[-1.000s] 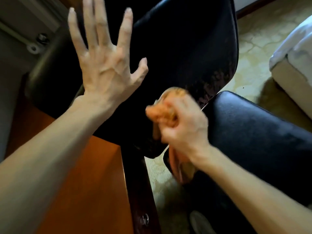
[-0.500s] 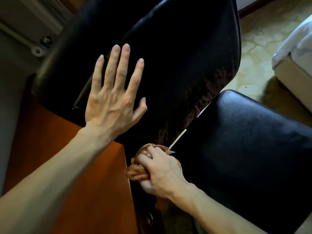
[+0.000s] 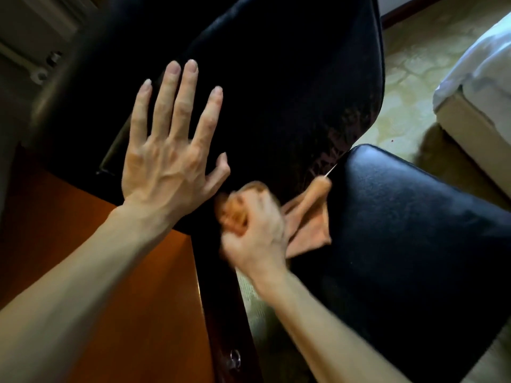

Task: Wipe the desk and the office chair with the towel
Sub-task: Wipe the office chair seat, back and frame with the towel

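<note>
The left hand (image 3: 168, 158) lies flat, fingers spread, on the chair back (image 3: 276, 87); below it, the blurred right hand (image 3: 255, 233) grips the bunched towel (image 3: 307, 230).

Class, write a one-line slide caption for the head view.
The left hand spreads on the black office chair while the right hand wipes it with a towel.

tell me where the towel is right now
In the head view, the orange towel is low in the centre, bunched in the right hand at the bottom of the black chair backrest, between the left hand and the seat.
</note>
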`<state>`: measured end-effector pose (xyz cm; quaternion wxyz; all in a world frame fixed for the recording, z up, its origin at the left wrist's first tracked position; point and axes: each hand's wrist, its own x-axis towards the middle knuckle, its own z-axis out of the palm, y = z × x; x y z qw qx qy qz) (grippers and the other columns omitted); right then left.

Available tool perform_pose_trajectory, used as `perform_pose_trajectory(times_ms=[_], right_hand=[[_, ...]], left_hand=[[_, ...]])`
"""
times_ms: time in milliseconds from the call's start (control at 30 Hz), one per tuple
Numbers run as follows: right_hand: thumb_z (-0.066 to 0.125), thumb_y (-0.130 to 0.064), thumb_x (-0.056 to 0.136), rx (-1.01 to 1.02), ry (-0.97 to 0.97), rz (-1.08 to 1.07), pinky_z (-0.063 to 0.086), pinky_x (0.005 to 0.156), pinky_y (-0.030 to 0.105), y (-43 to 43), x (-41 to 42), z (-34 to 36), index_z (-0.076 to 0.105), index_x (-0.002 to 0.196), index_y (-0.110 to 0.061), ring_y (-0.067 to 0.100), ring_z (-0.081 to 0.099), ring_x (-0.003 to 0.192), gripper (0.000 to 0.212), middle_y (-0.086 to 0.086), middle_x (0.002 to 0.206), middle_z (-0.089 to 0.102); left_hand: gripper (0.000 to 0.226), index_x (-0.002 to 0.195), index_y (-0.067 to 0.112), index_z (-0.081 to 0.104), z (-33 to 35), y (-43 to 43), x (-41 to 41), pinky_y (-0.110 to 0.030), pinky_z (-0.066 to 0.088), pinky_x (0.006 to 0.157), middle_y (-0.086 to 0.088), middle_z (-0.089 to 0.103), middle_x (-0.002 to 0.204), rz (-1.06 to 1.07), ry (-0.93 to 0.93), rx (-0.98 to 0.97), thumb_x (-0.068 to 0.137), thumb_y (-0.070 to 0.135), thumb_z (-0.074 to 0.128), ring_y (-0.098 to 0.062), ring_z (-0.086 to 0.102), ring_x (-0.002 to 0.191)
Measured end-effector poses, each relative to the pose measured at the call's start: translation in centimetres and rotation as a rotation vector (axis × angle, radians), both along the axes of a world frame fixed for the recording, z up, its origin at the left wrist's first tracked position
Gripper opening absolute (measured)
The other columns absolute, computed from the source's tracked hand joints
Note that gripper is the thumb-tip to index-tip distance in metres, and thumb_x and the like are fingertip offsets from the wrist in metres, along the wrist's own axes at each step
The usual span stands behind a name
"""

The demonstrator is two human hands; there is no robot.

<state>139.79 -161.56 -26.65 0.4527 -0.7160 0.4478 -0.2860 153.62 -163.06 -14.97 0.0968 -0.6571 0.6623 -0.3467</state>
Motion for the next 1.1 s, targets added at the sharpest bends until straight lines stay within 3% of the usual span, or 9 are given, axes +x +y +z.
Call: perform_pose_trajectory(times_ms=[67, 133, 300, 467, 567, 667, 867, 967, 1100], right_hand=[[0.055, -0.047, 0.067, -0.011, 0.002, 0.261, 0.054, 0.080, 0.043, 3.6, -1.7, -1.5, 0.051, 0.108, -0.036, 0.018, 0.055, 0.097, 0.042, -0.010, 0.105, 0.049], [0.056, -0.045, 0.069, -0.002, -0.036, 0.310, 0.056, 0.079, 0.042, 3.6, -3.3, -2.5, 0.054, 0.106, -0.036, 0.013, 0.059, 0.096, 0.038, -0.015, 0.104, 0.053], [0.061, -0.032, 0.073, 0.199, -0.395, -0.336, 0.062, 0.061, 0.040, -4.9, -6.2, -0.5, 0.066, 0.106, -0.028, 0.021, 0.072, 0.064, 0.033, 0.006, 0.092, 0.070], [0.059, -0.035, 0.077, 0.025, -0.394, -0.553, 0.058, 0.084, 0.046, -15.9, -8.2, 2.5, 0.062, 0.116, -0.028, 0.023, 0.069, 0.095, 0.040, 0.005, 0.110, 0.066], [0.058, -0.033, 0.078, -0.091, -0.261, -0.637, 0.051, 0.091, 0.036, -21.4, -9.0, 2.9, 0.060, 0.128, -0.027, 0.019, 0.058, 0.113, 0.051, 0.003, 0.122, 0.056], [0.056, -0.033, 0.079, -0.083, -0.208, -0.690, 0.049, 0.098, 0.040, -26.0, -10.0, 1.9, 0.058, 0.134, -0.026, 0.021, 0.054, 0.120, 0.056, 0.004, 0.128, 0.054], [0.066, -0.021, 0.071, -0.090, -0.038, -0.598, 0.042, 0.105, 0.053, -21.4, -6.3, -0.9, 0.054, 0.142, -0.015, 0.042, 0.049, 0.122, 0.072, 0.019, 0.135, 0.050], [0.072, -0.019, 0.063, -0.078, 0.013, -0.253, 0.049, 0.100, 0.061, -10.5, -3.8, -2.7, 0.049, 0.139, -0.021, 0.051, 0.050, 0.123, 0.080, 0.025, 0.134, 0.048], [0.058, -0.038, 0.064, 0.075, -0.165, 0.155, 0.057, 0.091, 0.043, -1.8, -4.7, -4.5, 0.047, 0.126, -0.038, 0.024, 0.054, 0.115, 0.063, -0.004, 0.123, 0.042]], left_hand=[[0.077, 0.164, 0.014, 0.017, 0.2, 0.1, -0.2, -0.058, 0.011, 0.127, -0.023, 0.009, 0.170, -0.009, 0.011, 0.002, 0.100, 0.047, 0.044, -0.039, 0.008, 0.159], [0.075, 0.162, 0.013, 0.024, 0.6, 0.1, -0.6, -0.058, 0.013, 0.126, -0.024, 0.013, 0.169, -0.003, 0.037, -0.008, 0.098, 0.045, 0.047, -0.040, 0.011, 0.158], [0.054, 0.143, 0.009, 0.054, 0.9, -3.1, -3.1, -0.054, 0.016, 0.127, -0.026, 0.027, 0.165, -0.118, 0.105, 0.022, 0.094, 0.033, 0.052, -0.042, 0.023, 0.155], [0.054, 0.142, 0.010, 0.055, 1.3, -9.4, -4.3, -0.053, 0.013, 0.128, -0.022, 0.024, 0.167, -0.206, 0.047, 0.100, 0.096, 0.036, 0.047, -0.038, 0.020, 0.157], [0.061, 0.155, 0.012, 0.041, 0.9, -10.7, -3.9, -0.056, 0.006, 0.128, -0.023, 0.015, 0.169, -0.204, -0.013, 0.169, 0.103, 0.044, 0.038, -0.039, 0.010, 0.158], [0.070, 0.162, 0.012, 0.026, -0.2, -10.7, -3.2, -0.059, 0.002, 0.127, -0.024, 0.005, 0.170, -0.212, -0.101, 0.186, 0.102, 0.045, 0.042, -0.040, 0.001, 0.159], [0.071, 0.162, 0.013, 0.024, -1.3, -11.3, -2.2, -0.059, -0.002, 0.127, -0.023, 0.004, 0.171, -0.227, -0.119, 0.136, 0.103, 0.047, 0.040, -0.040, 0.000, 0.159], [0.069, 0.161, 0.013, 0.028, -1.3, -11.3, -2.2, -0.060, 0.001, 0.127, -0.023, 0.006, 0.171, -0.226, -0.107, 0.133, 0.101, 0.045, 0.041, -0.040, 0.002, 0.159], [0.069, 0.160, 0.013, 0.031, -1.3, -11.4, -2.2, -0.060, 0.004, 0.127, -0.023, 0.009, 0.170, -0.227, -0.121, 0.123, 0.101, 0.044, 0.046, -0.039, 0.005, 0.159]])
